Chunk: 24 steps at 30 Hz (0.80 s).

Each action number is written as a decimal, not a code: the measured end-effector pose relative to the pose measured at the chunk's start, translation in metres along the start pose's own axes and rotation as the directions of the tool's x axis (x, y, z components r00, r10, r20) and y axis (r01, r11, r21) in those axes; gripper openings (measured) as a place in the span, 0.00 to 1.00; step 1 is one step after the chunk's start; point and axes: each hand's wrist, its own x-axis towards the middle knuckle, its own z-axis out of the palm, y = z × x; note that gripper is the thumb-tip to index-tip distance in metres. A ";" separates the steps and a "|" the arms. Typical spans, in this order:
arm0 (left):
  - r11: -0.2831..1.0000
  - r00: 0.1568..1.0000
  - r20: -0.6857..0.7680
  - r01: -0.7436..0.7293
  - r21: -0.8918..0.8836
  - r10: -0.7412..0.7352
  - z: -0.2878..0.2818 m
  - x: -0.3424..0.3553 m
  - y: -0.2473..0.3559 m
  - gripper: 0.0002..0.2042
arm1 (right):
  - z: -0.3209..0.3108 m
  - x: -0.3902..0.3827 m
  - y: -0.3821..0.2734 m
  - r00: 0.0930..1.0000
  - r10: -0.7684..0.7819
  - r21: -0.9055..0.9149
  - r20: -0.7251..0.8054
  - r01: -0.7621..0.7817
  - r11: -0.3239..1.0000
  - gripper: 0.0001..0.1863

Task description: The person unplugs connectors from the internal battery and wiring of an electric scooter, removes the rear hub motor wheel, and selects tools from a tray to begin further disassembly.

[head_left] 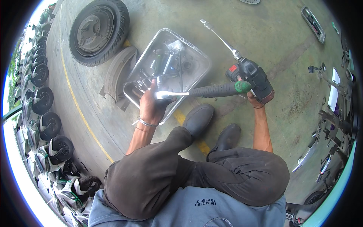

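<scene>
My left hand (151,103) is closed round the metal head end of a hammer (217,90), largely hiding the head. The dark ribbed grip points right and ends in a green butt, which overlaps the drill in view. My right hand (254,99) grips a black and red cordless impact driver (255,75). A long silver extension bar (223,39) with a socket at its tip sticks out from it, up and left. Beyond my left hand lies a clear plastic tray (200,56) with a wrench (169,61), sockets and other hand tools inside.
A wheel with a tire (119,38) lies at the upper left, near a curved grey part (119,72). A long tray-like part (313,24) lies far right. Several scooters (41,128) line the left side. More metal parts (334,119) stand along the right. My shoes (200,119) rest before me.
</scene>
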 end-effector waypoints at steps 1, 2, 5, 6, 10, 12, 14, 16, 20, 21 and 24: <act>1.000 1.000 0.014 0.000 -0.012 0.000 -0.001 0.001 0.000 0.15 | 0.000 -0.003 0.005 1.000 -0.008 -0.026 0.009 0.008 1.000 0.19; 1.000 1.000 0.014 0.003 -0.015 -0.002 -0.002 0.001 -0.001 0.15 | 0.001 -0.006 0.010 1.000 -0.015 -0.051 0.019 0.016 0.999 0.20; 0.999 1.000 0.031 0.004 -0.044 -0.003 -0.004 -0.003 0.003 0.16 | 0.005 -0.008 0.017 0.995 -0.095 -0.135 0.020 0.097 0.986 0.15; 0.998 0.999 0.047 0.002 -0.067 0.001 -0.007 -0.005 0.004 0.16 | 0.007 -0.002 0.014 0.990 -0.139 -0.179 0.029 0.142 0.974 0.14; 0.998 1.000 -0.017 0.015 -0.063 -0.016 -0.015 -0.009 0.007 0.14 | 0.010 0.023 0.018 0.963 -0.247 -0.377 0.111 0.271 0.886 0.13; 0.997 0.998 -0.070 -0.001 -0.080 -0.005 -0.022 -0.011 0.004 0.14 | 0.018 0.041 0.038 0.943 -0.298 -0.440 0.147 0.332 0.834 0.15; 0.994 1.000 -0.011 0.006 -0.112 -0.007 -0.031 -0.014 0.004 0.13 | 0.038 0.063 0.056 0.920 -0.365 -0.484 0.145 0.387 0.785 0.16; 0.993 0.996 -0.092 -0.014 -0.116 0.003 -0.037 -0.023 0.006 0.13 | 0.075 0.103 0.052 0.933 -0.347 -0.370 0.095 0.357 0.858 0.17; 0.988 0.989 -0.147 -0.049 -0.148 0.027 -0.044 -0.026 0.002 0.14 | 0.113 0.174 0.042 0.917 -0.398 -0.108 0.028 0.398 0.911 0.20; 0.984 0.992 -0.115 -0.062 -0.167 0.043 -0.045 -0.030 0.005 0.15 | 0.129 0.182 0.036 0.949 -0.315 0.060 0.005 0.314 0.948 0.20; 0.981 0.991 -0.113 -0.088 -0.175 0.069 -0.055 -0.032 0.013 0.14 | 0.136 0.191 0.031 0.946 -0.325 -0.051 0.009 0.325 0.944 0.19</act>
